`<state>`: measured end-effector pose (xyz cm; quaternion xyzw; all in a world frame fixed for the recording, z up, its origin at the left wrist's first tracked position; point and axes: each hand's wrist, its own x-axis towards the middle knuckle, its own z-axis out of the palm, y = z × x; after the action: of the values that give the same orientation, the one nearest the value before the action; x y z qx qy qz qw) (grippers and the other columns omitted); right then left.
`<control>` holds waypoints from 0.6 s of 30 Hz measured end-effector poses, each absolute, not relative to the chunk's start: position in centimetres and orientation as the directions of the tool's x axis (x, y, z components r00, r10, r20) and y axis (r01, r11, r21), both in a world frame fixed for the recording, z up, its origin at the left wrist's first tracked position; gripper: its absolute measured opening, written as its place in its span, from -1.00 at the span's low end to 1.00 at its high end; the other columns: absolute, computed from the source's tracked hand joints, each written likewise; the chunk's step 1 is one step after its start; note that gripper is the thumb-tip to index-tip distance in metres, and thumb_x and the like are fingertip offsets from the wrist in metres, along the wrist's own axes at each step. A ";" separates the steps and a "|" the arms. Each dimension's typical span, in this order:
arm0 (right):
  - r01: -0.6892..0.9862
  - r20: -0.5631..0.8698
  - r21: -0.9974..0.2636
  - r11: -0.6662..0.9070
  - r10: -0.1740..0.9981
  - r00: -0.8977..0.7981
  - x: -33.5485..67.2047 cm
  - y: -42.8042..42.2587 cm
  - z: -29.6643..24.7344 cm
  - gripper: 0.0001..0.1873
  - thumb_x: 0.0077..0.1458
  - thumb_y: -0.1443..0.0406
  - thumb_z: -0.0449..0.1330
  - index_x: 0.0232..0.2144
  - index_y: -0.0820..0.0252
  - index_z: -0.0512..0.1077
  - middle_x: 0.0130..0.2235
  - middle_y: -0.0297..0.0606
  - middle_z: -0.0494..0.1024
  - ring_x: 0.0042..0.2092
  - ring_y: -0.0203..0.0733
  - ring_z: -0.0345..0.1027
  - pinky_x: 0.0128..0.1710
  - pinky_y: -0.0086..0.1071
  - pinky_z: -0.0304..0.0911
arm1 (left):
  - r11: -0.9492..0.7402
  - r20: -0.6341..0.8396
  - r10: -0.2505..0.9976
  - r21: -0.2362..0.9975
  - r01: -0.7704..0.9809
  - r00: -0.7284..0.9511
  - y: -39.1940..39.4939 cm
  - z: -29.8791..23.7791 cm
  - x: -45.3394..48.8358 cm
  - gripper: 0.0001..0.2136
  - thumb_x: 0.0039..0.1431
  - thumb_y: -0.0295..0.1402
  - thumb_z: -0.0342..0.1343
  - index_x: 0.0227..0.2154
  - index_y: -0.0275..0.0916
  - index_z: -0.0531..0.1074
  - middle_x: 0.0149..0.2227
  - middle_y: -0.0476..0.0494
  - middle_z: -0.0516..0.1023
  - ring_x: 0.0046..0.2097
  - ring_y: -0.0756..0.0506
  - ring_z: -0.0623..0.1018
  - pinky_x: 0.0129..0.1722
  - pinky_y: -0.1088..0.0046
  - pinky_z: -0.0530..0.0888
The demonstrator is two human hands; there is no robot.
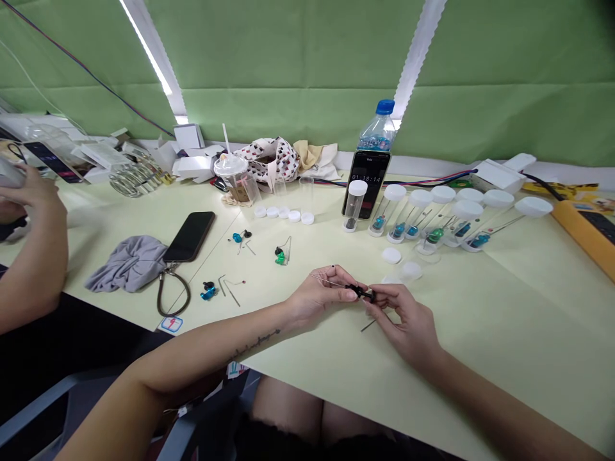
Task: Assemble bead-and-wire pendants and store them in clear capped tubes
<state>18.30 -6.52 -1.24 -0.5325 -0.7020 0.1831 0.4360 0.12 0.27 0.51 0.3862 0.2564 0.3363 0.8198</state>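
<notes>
My left hand [321,293] and my right hand [400,315] meet over the pale green table [504,301], both pinching a small black part [361,292]. Thin metal pins stick out from my left fingers, and another thin pin [369,325] lies under my right hand. Loose small parts lie to the left: a green one [280,257], a blue one [237,237] and another blue one [208,292], each beside bent pins. Behind my hands stand several capped clear tubes [413,218] with blue or green parts inside, and loose white caps [391,255].
A phone showing a timer [368,180] leans on a water bottle [378,131]. A black phone [191,235] with a strap lies next to a grey cloth [125,262]. A drink cup [231,174], boxes and bags crowd the back. Another person's arm [33,256] is at the left. A yellow power strip [589,234] lies right.
</notes>
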 end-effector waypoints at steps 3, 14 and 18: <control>0.575 0.400 -0.733 0.364 0.914 -0.069 18.3 -6.6 -1.5 -0.84 0.20 0.22 0.12 -0.15 0.08 0.34 -0.33 -0.30 0.60 -0.40 -0.22 0.54 -0.53 -0.45 0.39 | 0.476 -0.161 0.737 0.813 -0.335 0.656 0.2 0.5 0.1 -0.69 -0.24 -0.37 0.43 -0.43 -0.35 0.44 -0.33 -0.20 0.60 -0.25 -0.11 0.59 -0.05 0.22 0.42; 0.493 0.297 -0.820 0.292 0.952 -0.071 18.6 -6.3 -1.7 -0.86 0.20 0.19 0.11 -0.23 0.08 0.38 -0.45 -0.35 0.57 -0.48 -0.23 0.50 -0.50 -0.40 0.43 | 0.474 -0.207 0.765 0.822 -0.315 0.610 0.1 0.2 0.2 -0.71 -0.27 -0.40 0.44 -0.42 -0.37 0.53 -0.34 -0.20 0.60 -0.26 -0.10 0.57 -0.04 0.21 0.42; 0.551 0.359 -0.759 0.347 0.929 -0.090 18.6 -6.3 -1.5 -0.85 0.20 0.17 0.13 -0.27 0.09 0.42 -0.43 -0.35 0.58 -0.48 -0.24 0.48 -0.48 -0.40 0.40 | 0.457 -0.212 0.770 0.841 -0.290 0.601 0.3 0.1 0.2 -0.72 -0.30 -0.40 0.44 -0.46 -0.36 0.54 -0.36 -0.18 0.60 -0.29 -0.08 0.57 -0.09 0.26 0.45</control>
<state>18.63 -6.33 -1.51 -0.5259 -0.7035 0.2238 0.4225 0.19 0.25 0.12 0.4016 0.2989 0.3316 0.7996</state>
